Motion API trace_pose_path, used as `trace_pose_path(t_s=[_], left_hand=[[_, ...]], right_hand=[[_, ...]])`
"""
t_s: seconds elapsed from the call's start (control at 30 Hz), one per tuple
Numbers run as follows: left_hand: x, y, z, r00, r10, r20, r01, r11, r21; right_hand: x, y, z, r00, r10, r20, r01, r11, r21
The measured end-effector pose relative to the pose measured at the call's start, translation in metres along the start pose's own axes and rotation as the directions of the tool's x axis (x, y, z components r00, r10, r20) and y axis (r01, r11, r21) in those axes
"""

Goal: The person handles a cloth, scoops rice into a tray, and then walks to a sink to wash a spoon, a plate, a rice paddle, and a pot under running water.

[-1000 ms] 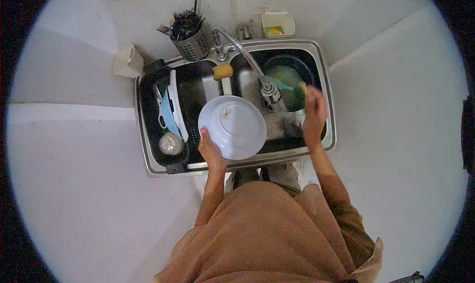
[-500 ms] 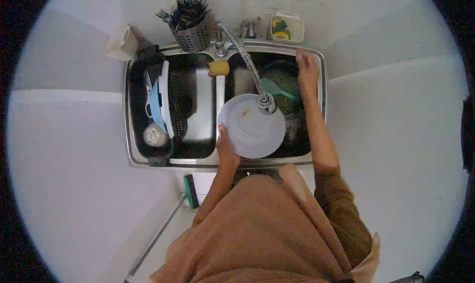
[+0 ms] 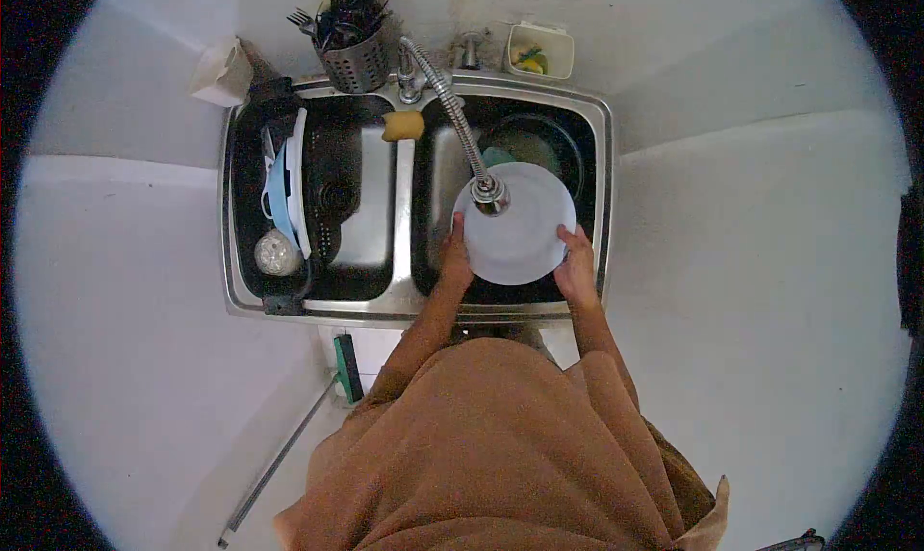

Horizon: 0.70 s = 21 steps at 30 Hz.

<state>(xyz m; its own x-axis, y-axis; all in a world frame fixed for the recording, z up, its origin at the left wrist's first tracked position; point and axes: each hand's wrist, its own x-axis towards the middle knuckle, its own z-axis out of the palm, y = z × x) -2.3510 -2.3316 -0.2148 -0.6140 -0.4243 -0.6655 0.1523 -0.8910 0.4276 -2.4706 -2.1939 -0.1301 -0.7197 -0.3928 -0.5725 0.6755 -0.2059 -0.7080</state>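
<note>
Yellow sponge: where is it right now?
Head view, left of the faucet hose: the yellow sponge sits at the rear end of the divider between the two sink basins.

Two hands (image 3: pixel 455 257), one white plate (image 3: pixel 529 248), one flexible spout (image 3: pixel 449 103) and one yellow sponge (image 3: pixel 403 126) are shown at one sink (image 3: pixel 605 205) divided into two basins (image 3: pixel 372 233). One perforated cutlery holder (image 3: pixel 358 68), two pale containers (image 3: pixel 564 62), one rack (image 3: pixel 284 306), one clear round item (image 3: pixel 277 253) and one green-headed floor tool (image 3: pixel 349 368) are also counted. In the rack, at least two upright pieces (image 3: pixel 301 185), one white and one blue, are distinguished, although the exact total is obscured by overlap.
</note>
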Motion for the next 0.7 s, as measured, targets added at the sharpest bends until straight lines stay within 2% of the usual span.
trace_pose_path(t_s=[0.1, 0.2, 0.27, 0.33, 0.4, 0.47, 0.5, 0.53, 0.6, 0.7], left_hand=[[0.025, -0.003, -0.010, 0.973, 0.123, -0.194, -0.024, 0.893, 0.449], [0.041, -0.021, -0.020, 0.892, 0.426, -0.153, -0.170, 0.630, 0.758], [0.045, -0.028, -0.030, 0.844, 0.530, 0.085, -0.403, 0.521, 0.752], [0.046, -0.031, -0.040, 0.812, 0.542, 0.217, -0.463, 0.372, 0.804], [0.041, -0.032, -0.052, 0.848, 0.478, 0.229, -0.349, 0.177, 0.920], [0.044, -0.031, -0.089, 0.717, 0.445, 0.537, -0.563, -0.086, 0.822], [0.032, -0.023, -0.087, 0.727, 0.424, 0.540, -0.571, -0.064, 0.818], [0.020, -0.016, -0.086, 0.736, 0.404, 0.543, -0.578, -0.043, 0.815], [-0.054, 0.039, -0.019, 0.903, 0.343, 0.258, -0.362, 0.284, 0.888], [-0.063, 0.042, -0.026, 0.880, 0.315, 0.354, -0.402, 0.102, 0.910]], right_hand=[[-0.012, -0.008, 0.015, 0.997, -0.072, 0.028, 0.074, 0.995, -0.065], [-0.018, -0.006, 0.023, 0.991, -0.137, -0.002, 0.135, 0.982, -0.134], [-0.018, 0.002, 0.019, 0.985, -0.170, -0.039, 0.162, 0.974, -0.155], [-0.015, 0.011, 0.015, 0.976, -0.209, -0.061, 0.190, 0.955, -0.226], [-0.019, 0.013, 0.020, 0.966, -0.250, -0.069, 0.213, 0.916, -0.341], [-0.031, 0.010, 0.034, 0.985, -0.171, 0.001, 0.167, 0.961, -0.221], [-0.037, 0.008, 0.041, 0.990, -0.134, 0.039, 0.138, 0.977, -0.162], [-0.038, 0.013, 0.041, 0.991, -0.125, 0.054, 0.134, 0.965, -0.226], [-0.035, 0.030, 0.038, 0.991, -0.101, 0.087, 0.125, 0.927, -0.352], [-0.033, 0.049, 0.043, 0.975, -0.169, 0.143, 0.221, 0.775, -0.592]])
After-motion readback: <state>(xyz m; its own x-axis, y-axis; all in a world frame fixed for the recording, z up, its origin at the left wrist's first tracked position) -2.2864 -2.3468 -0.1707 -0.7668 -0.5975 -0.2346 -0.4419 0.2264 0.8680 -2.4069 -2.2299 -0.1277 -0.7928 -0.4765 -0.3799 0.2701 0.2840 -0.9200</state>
